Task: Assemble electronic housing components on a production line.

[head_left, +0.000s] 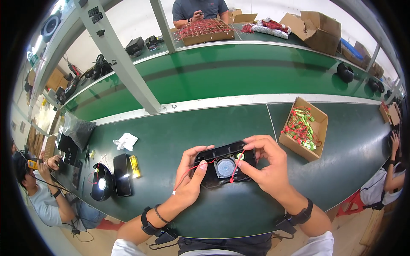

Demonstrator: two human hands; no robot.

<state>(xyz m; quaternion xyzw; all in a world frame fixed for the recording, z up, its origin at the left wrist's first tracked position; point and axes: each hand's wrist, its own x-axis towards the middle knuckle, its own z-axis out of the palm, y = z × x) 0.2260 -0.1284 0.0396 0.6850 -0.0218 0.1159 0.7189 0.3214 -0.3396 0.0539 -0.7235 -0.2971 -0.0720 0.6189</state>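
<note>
You are sitting at a long dark-green bench (179, 128) in an assembly workshop, with a green conveyor belt (239, 72) running beyond it and other people working on either side and across from you.

Your left hand (190, 175) is gripping the left end of a black plastic speaker housing (224, 164), thumb lying over its top face, so those fingers are closed on the housing. Your right hand (267, 164) is resting over the right end, its thumb and forefinger pinching narrowly at a small round yellow-green cell (240, 156) sitting beside the grey round speaker cone (225, 167). The housing is lying on the bench directly in front of you, between both hands.

A thin red wire (188, 170) is looping out across your left hand. I judge that it could snag on a finger and tug loose from its joint if you shift the housing. The pinched cell could also slip out, since only your fingertips are holding it.

To your right, an open brown cardboard box (318, 128) is holding green cylindrical cells with red leads (303, 126). To your left are lying a yellow cylindrical cell (135, 166), a black rectangular panel (122, 175) and a round black speaker part (101, 183).
</note>
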